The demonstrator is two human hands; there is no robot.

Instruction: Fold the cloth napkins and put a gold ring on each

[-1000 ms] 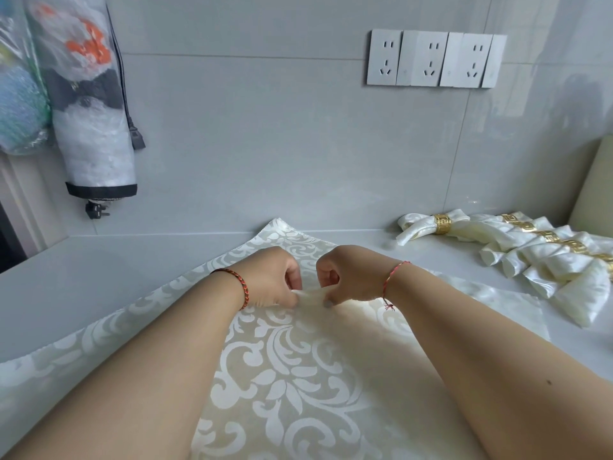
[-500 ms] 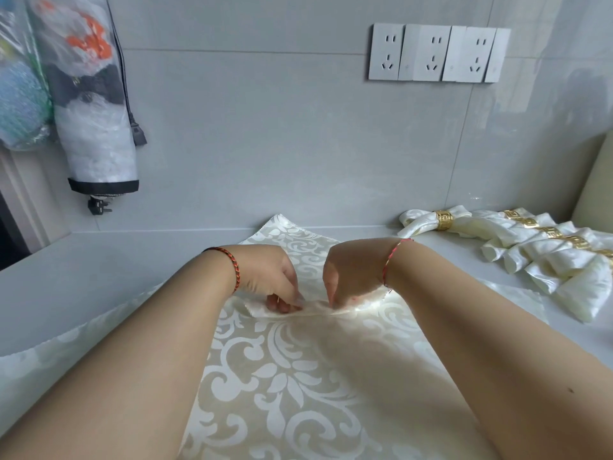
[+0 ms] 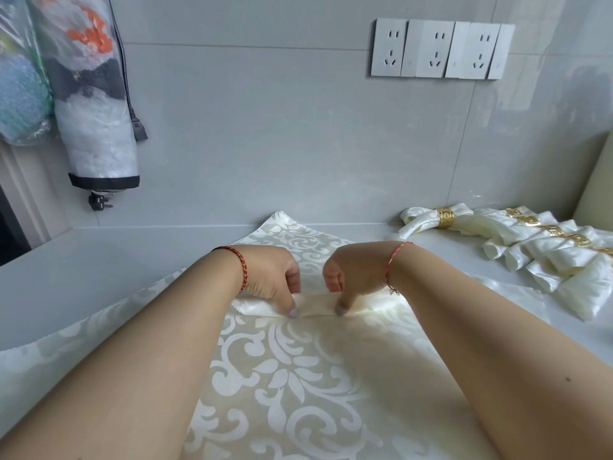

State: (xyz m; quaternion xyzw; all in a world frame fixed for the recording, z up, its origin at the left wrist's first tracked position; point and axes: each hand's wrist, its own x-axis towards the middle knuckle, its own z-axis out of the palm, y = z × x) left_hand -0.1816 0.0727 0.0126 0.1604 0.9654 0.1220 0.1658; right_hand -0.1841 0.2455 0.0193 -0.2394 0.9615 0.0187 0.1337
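A cream damask napkin (image 3: 298, 376) with a white leaf pattern lies spread over the counter in front of me. A narrow pleat (image 3: 315, 307) is raised across its middle. My left hand (image 3: 272, 277) pinches the pleat on its left side and my right hand (image 3: 355, 277) pinches it just to the right, fingertips pressing down on the fold. At the right rear lie several folded napkins (image 3: 544, 257), each with a gold ring (image 3: 445, 218) around it.
The grey counter (image 3: 99, 270) meets a tiled wall with a row of sockets (image 3: 438, 49). A hanging bag with cloth items (image 3: 93, 94) and a black plug (image 3: 99, 202) hang at the left. A beige panel (image 3: 597, 180) stands at the far right.
Both hands have drawn the pleat toward me and pressed it flatter on the napkin. The view has tilted slightly downward.
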